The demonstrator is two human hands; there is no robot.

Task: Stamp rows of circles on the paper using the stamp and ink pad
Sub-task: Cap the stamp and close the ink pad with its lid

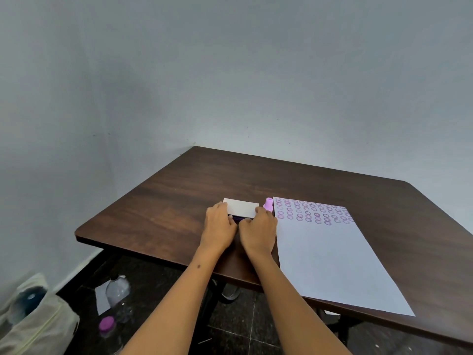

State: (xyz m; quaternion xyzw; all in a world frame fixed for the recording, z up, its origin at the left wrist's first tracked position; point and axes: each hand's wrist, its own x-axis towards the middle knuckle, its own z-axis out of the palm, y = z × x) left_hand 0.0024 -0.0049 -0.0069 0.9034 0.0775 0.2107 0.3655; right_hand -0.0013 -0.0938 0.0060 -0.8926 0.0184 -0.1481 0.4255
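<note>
A white sheet of paper (pixel 330 254) lies on the right of the brown table (pixel 166 208), with several rows of purple circles across its far end. A pink stamp (pixel 268 204) stands upright just left of the paper's far corner. The ink pad (pixel 241 208) sits left of the stamp, its white lid showing and a dark purple strip visible at its near edge. My left hand (pixel 219 226) grips the pad's left side and my right hand (pixel 258 230) grips its right side. The pad's near half is hidden under my fingers.
The table stands in a corner against grey walls. On the dark floor at lower left are a cloth bag (pixel 30 321), a clear plastic bottle (pixel 117 290) and a bottle with a purple cap (pixel 107 324). Table legs show beneath the near edge.
</note>
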